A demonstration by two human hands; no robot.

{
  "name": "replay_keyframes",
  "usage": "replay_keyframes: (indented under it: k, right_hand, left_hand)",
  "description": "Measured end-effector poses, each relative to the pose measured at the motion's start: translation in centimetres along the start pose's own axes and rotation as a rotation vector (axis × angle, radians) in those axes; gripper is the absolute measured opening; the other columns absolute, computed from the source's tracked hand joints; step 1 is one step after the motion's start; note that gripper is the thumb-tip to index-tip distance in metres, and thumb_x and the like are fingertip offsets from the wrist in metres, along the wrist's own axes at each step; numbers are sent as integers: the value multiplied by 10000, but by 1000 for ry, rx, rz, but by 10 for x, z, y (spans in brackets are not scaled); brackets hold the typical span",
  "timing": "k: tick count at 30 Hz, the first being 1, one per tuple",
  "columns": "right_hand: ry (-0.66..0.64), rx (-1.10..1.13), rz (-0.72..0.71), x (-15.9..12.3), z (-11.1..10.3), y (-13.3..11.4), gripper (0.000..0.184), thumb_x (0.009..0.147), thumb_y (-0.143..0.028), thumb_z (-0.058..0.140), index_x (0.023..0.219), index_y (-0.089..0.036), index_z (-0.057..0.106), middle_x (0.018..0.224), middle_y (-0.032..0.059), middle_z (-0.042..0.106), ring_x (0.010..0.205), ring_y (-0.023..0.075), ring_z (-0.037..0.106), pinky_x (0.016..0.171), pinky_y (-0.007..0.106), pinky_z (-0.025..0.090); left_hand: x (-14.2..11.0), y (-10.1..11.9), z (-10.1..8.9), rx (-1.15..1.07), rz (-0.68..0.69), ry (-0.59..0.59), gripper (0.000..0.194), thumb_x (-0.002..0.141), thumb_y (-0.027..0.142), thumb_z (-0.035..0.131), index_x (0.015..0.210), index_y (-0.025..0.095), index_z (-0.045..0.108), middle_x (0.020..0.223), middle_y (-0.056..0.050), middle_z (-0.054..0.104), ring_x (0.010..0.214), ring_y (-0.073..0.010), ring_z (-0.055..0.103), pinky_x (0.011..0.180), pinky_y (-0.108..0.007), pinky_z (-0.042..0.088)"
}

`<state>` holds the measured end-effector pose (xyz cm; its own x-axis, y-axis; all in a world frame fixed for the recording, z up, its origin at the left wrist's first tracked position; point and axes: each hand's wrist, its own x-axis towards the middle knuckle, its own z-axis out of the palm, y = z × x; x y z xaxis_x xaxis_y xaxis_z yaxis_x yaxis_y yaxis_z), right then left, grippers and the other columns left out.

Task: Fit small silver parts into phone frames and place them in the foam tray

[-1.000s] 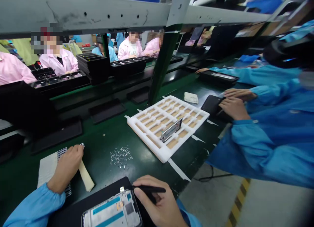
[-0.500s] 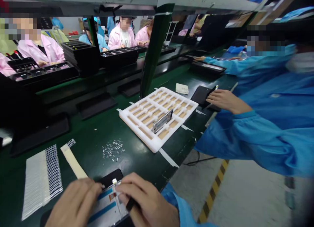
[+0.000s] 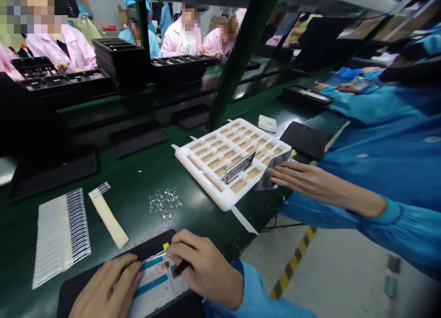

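As R hand (image 3: 203,268) holds pen (image 3: 181,267)?, phone (image 3: 156,281) beneath

Two parts of the person's own body show at the bottom of the head view: the bare left hand (image 3: 106,288) and the bare right hand (image 3: 203,270). The right hand meets a sleeve (image 3: 257,295) of bright blue, lightly glossy work-coat fabric, which gathers into soft folds and creases near the wrist. The thin fabric looks smooth, with a paler sheen along its folds. The frame's lower edge cuts off the left wrist, and the right sleeve runs out of view there too.
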<state>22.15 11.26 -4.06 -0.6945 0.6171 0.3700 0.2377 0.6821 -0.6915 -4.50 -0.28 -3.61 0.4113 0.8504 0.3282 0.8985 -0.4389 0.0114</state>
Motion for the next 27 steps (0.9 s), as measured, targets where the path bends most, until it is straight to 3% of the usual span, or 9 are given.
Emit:
replay_keyframes:
  k: [4,11,14,18,23,27]
  right_hand:
    - [-55,-15,26,2,-1,5,392,812,18,475,1047,-201,698,1028,69,691,887,197,706,754,281,572]
    - [-126,-82,-5,2,-3,3,429,770,29,466,1061,-173,709,1040,81,686,891,206,700,750,285,578]
    - [-166,-187,-41,6,-6,0,420,778,37,480,1064,-142,731,1028,95,699,871,217,702,733,298,590]
    - [-233,-366,-81,7,-7,-10,355,870,31,531,1113,-105,752,1006,99,738,815,240,710,691,334,611]
    - [-188,-692,-147,-12,13,-25,417,931,-92,616,1316,42,703,1225,244,780,779,300,754,557,373,612]
    - [-224,-707,-73,-18,20,-31,434,952,-105,600,1345,60,684,1280,276,765,773,302,774,505,363,614]
  left_hand:
    - [-6,-1,1,-4,55,-21,406,1160,365,405,1314,251,763,1220,-52,829,1072,-188,807,992,-226,612]
    - [-3,9,2,49,89,-29,431,1144,357,420,1478,254,671,1308,-61,801,1123,-226,778,981,-298,619]
    - [5,15,4,-7,24,-23,450,1156,335,361,1457,227,677,1274,-93,790,1151,-244,745,1032,-353,574]
    - [9,19,11,-36,63,27,505,1167,394,315,1417,175,695,1221,-113,781,1113,-259,719,1039,-389,513]
    - [5,23,16,34,59,-20,536,1178,442,277,1408,185,686,1241,-100,794,1142,-273,712,1067,-425,471]
    - [6,18,15,65,88,16,515,1177,396,276,1400,194,693,1228,-96,807,1123,-263,741,1035,-406,521]
